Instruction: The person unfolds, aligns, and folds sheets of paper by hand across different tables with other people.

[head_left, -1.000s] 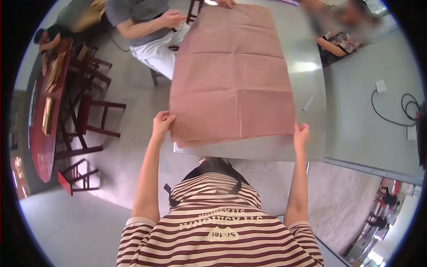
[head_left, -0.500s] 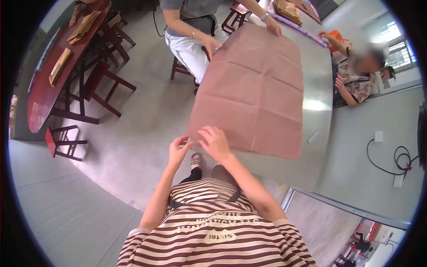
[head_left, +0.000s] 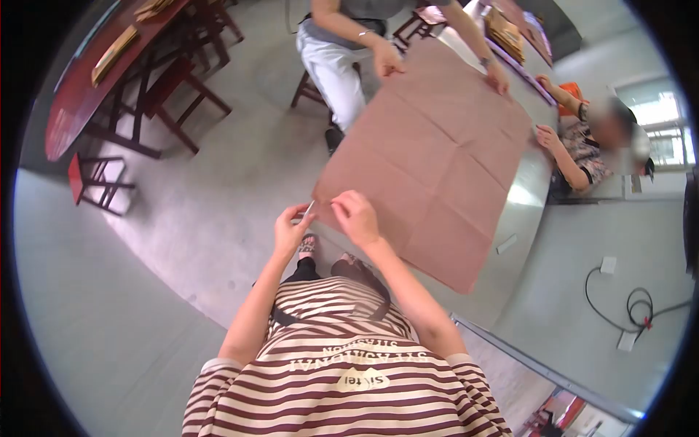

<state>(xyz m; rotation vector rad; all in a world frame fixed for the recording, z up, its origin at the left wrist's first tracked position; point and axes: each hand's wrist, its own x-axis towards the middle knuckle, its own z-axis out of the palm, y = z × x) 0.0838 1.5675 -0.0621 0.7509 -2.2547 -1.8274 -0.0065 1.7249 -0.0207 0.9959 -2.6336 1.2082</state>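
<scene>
A large brownish-pink creased sheet, apparently cloth (head_left: 437,153), spreads over the grey table in front of me. My left hand (head_left: 291,227) is just off its near left corner, thumb and fingers closed on a thin white stick (head_left: 311,207). Over the sheet's near edge, close to that corner, my right hand (head_left: 357,218) has its fingertips pinched together. What lies between them is too small to make out. Across from me, another person's two hands (head_left: 387,58) hold the sheet's far edge.
A small white strip (head_left: 507,244) lies on the grey table (head_left: 520,211) right of the sheet. Another person (head_left: 582,149) sits at the right. Left stand a red table (head_left: 80,102) and wooden stools (head_left: 98,182). A coiled black cable (head_left: 641,302) is at the right.
The sheet has turned, its near right corner swinging lower in view. The far person's hands have shifted right along its edge. The white stick now shows more clearly in my left hand.
</scene>
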